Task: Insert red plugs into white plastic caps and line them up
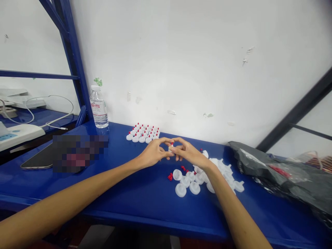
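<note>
Between the fingertips of both hands, above the middle of the blue table, is a white nozzle cap with a red tip. My left hand pinches it from the left, and my right hand grips it from the right; the fingers hide most of its body. Below and right of my right hand lies a loose pile of white nozzle caps, some upturned, partly covered by my right forearm. Small red tips lie beside the pile. Behind my left hand, white caps with red tips stand upright in rows.
A water bottle stands by the wall at the back left. A phone lies on the blue table, next to a blurred patch. A power strip is at far left. Dark plastic bags fill the right side.
</note>
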Tool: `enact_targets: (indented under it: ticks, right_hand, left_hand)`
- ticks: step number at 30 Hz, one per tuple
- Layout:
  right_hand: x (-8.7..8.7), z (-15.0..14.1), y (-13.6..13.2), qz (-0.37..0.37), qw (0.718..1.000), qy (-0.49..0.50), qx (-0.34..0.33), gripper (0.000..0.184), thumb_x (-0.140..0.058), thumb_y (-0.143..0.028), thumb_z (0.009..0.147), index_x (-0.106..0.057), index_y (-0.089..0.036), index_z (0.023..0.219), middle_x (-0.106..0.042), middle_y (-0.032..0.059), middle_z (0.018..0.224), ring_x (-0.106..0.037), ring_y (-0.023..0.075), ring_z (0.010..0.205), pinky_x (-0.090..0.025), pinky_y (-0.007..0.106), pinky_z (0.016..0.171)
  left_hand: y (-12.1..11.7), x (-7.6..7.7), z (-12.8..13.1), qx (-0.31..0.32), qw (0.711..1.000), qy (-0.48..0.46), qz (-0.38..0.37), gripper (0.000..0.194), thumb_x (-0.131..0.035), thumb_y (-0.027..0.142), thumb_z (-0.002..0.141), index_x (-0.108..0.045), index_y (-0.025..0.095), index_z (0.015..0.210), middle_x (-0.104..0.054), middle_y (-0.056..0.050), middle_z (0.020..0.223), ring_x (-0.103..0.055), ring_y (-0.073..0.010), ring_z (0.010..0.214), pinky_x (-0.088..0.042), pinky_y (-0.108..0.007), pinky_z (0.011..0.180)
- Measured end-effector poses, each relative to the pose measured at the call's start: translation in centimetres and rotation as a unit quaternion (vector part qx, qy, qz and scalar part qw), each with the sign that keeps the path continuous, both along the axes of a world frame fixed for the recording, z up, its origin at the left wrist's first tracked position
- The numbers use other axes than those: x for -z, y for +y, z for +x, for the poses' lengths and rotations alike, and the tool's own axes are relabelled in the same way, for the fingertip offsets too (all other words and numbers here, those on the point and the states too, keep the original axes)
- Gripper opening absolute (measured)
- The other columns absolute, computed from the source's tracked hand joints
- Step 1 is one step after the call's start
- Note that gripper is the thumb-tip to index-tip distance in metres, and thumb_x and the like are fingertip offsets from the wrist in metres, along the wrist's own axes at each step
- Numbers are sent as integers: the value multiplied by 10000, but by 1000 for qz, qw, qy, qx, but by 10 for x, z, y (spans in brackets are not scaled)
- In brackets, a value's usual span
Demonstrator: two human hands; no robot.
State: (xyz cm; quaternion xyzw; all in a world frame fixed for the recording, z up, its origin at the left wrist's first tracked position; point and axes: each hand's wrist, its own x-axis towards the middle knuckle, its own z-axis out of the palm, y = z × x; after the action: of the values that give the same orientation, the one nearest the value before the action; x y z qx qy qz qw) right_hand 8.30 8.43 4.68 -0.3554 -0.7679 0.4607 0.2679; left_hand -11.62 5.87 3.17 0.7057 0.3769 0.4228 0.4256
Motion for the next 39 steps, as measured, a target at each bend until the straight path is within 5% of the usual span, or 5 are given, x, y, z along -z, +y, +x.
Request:
enact_targets:
  ticks: [9, 16, 28, 33, 39]
  right_hand:
    - [5, 0, 4, 35, 996, -25, 76, 461, -534, -566, 944, -553, -219, 1246, -716, 44, 860, -684, 152, 701, -505, 240, 580]
    - [-2, 3, 6, 92, 987, 21, 132, 416, -438, -555, 982, -625, -215, 1133, -708, 51, 927, -657, 132, 658, -481, 228, 539]
    - [-7, 4, 5, 112, 981, 65, 147, 434, -447, -579, 968, -655, -203, 1031, -683, 31, 821, -614, 119, 577, -442, 223, 503]
    - [-5, 4, 7, 117, 980, 70, 145, 440, -452, -587, 964, -657, -201, 1021, -675, 23, 797, -606, 116, 555, -431, 218, 486]
    - [-7, 3, 4, 109, 980, 64, 152, 455, -453, -599, 958, -660, -195, 978, -658, 13, 720, -596, 114, 536, -417, 212, 481]
  left_hand:
    - [4, 6, -2, -28, 998, 53, 11, 483, -667, 365, 849, -517, 198, 1277, -665, -82, 1120, -698, -147, 666, -480, -230, 495]
    - [14, 18, -18, -177, 912, 331, 164, 408, -619, 175, 801, -572, 251, 1199, -674, -37, 1082, -670, -216, 888, -479, -319, 735]
    - [3, 5, -12, -227, 886, 369, 164, 355, -570, 294, 869, -541, 221, 1215, -665, -67, 1067, -655, -231, 910, -483, -339, 754]
    - [-19, 3, 7, -173, 819, 491, 243, 274, -403, 247, 967, -665, 170, 941, -670, -111, 962, -628, -273, 934, -474, -355, 714]
    - [-27, 19, 15, -130, 778, 561, 251, 343, -392, 222, 956, -686, 73, 1052, -632, -228, 1098, -596, -346, 1021, -487, -438, 795]
